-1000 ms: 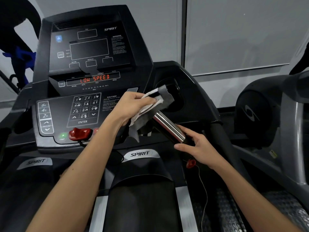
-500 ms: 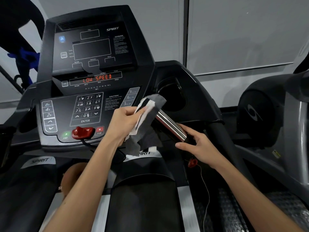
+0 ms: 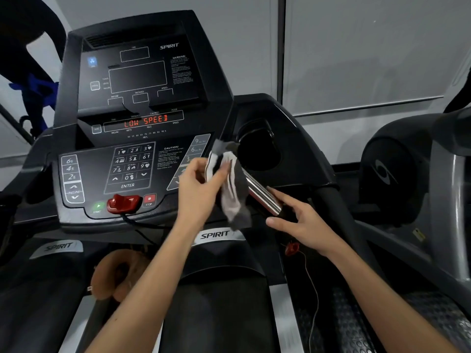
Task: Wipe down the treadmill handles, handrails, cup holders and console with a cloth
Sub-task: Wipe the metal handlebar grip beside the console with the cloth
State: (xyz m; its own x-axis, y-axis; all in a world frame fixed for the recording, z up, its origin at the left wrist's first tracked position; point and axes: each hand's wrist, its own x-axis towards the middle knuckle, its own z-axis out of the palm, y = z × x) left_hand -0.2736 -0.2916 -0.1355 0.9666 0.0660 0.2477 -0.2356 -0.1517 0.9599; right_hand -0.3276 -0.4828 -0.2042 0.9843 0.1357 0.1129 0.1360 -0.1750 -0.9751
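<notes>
My left hand (image 3: 197, 186) grips a grey and white cloth (image 3: 233, 184), bunched against the upper end of the shiny metal pulse handle (image 3: 265, 196) on the treadmill. My right hand (image 3: 302, 222) sits at the handle's lower end, thumb below and fingers reaching over it; the dark grip there hides how firmly it holds. The black console (image 3: 132, 118) with its keypad and the lit words LOW SPEED stands to the left. A dark cup holder (image 3: 257, 149) opens just behind the cloth. The black right handrail (image 3: 339, 220) runs down past my right hand.
A red safety key (image 3: 123, 203) sits under the keypad, and a red clip on a cord (image 3: 291, 248) hangs below my right hand. A brown object (image 3: 114, 273) lies on the deck at left. Another machine (image 3: 413, 179) stands at right. A dark-clothed person (image 3: 28, 34) is at far left.
My left hand has slid the cloth down and left along the metal handle, away from the cup holder. My right hand has stayed at the handle's lower end.
</notes>
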